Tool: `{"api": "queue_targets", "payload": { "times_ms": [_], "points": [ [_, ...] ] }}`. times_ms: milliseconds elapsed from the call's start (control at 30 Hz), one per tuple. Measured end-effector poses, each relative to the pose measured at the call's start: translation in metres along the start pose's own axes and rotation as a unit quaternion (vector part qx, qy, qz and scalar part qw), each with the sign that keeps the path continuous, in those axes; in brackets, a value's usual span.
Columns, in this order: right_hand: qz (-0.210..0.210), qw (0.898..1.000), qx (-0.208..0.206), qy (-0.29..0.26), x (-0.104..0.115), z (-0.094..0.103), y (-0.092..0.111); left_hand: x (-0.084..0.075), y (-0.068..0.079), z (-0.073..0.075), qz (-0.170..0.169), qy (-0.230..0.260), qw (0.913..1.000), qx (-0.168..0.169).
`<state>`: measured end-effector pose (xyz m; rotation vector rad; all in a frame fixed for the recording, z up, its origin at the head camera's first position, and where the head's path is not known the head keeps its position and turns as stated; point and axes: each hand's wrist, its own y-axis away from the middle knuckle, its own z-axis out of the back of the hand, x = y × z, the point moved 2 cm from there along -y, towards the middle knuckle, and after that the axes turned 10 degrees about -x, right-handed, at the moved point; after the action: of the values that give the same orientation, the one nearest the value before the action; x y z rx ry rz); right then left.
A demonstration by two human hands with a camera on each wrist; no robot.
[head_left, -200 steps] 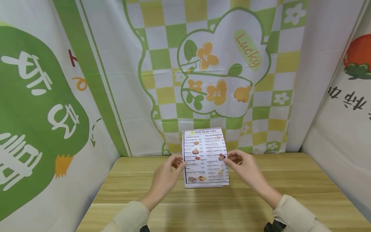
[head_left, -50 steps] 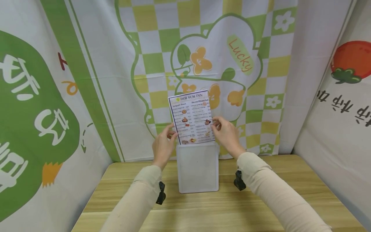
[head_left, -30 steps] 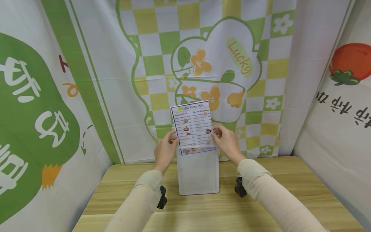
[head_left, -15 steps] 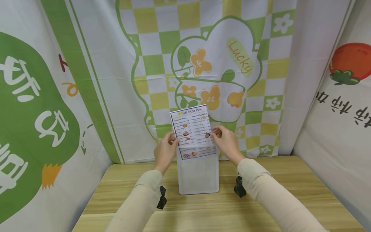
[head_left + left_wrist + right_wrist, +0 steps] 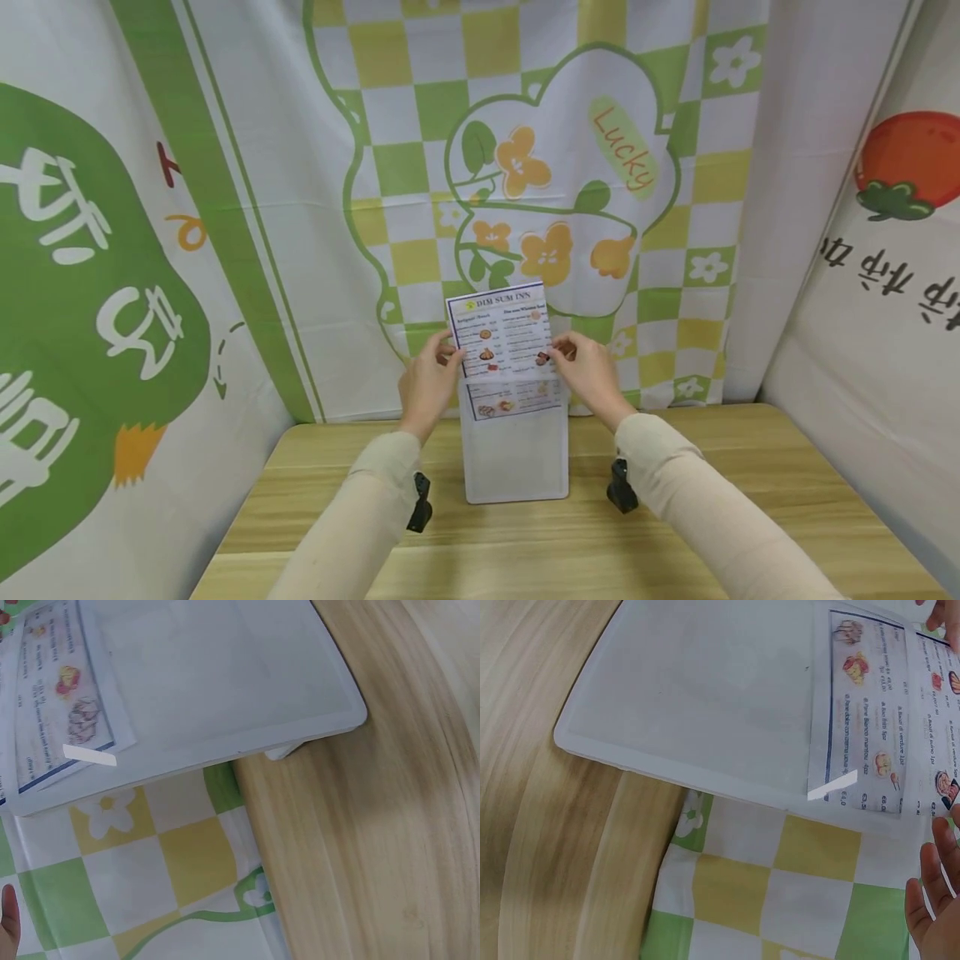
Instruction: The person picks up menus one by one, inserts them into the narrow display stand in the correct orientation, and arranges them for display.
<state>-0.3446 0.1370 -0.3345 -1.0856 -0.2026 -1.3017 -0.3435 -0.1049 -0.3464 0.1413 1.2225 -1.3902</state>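
In the head view a printed menu sheet headed "Dim Sum Inn" stands slightly tilted, its lower strip inside a white-framed display stand with a clear front. The upper part sticks out above the stand's top edge. My left hand pinches the sheet's left edge between thumb and fingers, and my right hand pinches its right edge. In the left wrist view the menu's bottom strip shows behind the clear panel. The right wrist view shows several fingers of the right hand spread beside the sheet.
The stand rests upright on a wooden table, near its back edge. Behind hangs a green and yellow checked cloth, and printed white cloths flank both sides. Under the stand a small white foot shows in the left wrist view.
Earlier the sheet was in front of the stand, then was lifted above its top edge. Since then both hands have lowered it, and its bottom strip has slid down behind the clear front.
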Motion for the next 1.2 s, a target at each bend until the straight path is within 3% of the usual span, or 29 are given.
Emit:
{"api": "queue_targets", "payload": {
  "times_ms": [233,667,933,1200],
  "points": [
    [-0.007,1.000,0.010,0.001,-0.005,-0.003,0.001,-0.003,-0.001,0.002,-0.009,-0.002,1.0000,-0.004],
    [-0.006,1.000,0.016,-0.008,0.006,-0.003,-0.002,0.001,0.005,-0.001,0.000,-0.007,0.9999,0.009],
    [-0.015,1.000,0.017,0.009,-0.002,-0.008,0.003,-0.004,-0.001,0.000,-0.012,0.006,0.9999,0.003],
    [-0.013,1.000,0.010,-0.011,0.005,-0.006,-0.001,0.000,0.004,-0.001,-0.022,-0.004,0.9997,0.013]
  ]
}}
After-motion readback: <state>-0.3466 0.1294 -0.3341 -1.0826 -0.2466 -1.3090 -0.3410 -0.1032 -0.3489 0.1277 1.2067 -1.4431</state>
